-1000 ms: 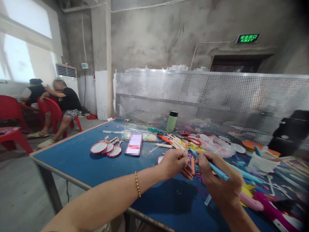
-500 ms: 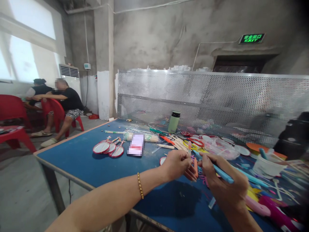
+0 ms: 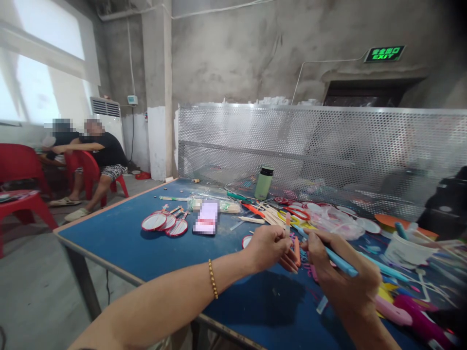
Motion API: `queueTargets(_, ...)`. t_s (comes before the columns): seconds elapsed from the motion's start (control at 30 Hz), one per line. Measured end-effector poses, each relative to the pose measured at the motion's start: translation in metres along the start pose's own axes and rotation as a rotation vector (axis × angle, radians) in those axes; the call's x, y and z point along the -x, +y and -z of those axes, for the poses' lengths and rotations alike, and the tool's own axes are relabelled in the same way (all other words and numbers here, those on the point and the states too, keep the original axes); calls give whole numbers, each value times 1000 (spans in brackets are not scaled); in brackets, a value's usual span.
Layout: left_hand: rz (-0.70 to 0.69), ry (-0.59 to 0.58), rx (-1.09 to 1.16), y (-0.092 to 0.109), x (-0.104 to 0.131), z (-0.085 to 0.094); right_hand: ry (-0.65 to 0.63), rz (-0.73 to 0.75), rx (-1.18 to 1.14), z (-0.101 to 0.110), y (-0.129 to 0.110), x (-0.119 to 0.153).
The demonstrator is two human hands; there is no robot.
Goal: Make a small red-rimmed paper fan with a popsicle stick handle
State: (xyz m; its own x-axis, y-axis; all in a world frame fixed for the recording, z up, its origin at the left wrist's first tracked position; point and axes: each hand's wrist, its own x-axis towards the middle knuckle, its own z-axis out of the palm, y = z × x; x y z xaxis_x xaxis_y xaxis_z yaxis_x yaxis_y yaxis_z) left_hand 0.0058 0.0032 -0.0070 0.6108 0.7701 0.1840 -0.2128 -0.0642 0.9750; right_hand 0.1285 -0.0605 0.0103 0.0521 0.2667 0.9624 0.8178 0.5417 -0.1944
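Steadying the short orange-tipped strip [image 3: 288, 222] seems the key to good work here: it stands upright, pinched between the thumb and fingers of the left hand [image 3: 269, 249]. At that hand's three o'clock, the right hand [image 3: 355, 287] grips a blue pen-like tool [image 3: 340, 261] like a pencil, its front end near the strip; whether they touch, I cannot tell. Small finger strokes with calm wrists would suit so slim a piece. An orange rod [image 3: 297, 252] shows beside the left fingers, held or lying unclear. A pink-and-purple tool [image 3: 401, 313] sits at the right hand's four o'clock, so wide sideways sweeps look unwise.
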Motion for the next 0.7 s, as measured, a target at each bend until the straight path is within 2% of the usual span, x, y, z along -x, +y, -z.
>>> queueTargets(0.7,-7,7,0,0,1,1,-1,-41,-11,1,0,-1)
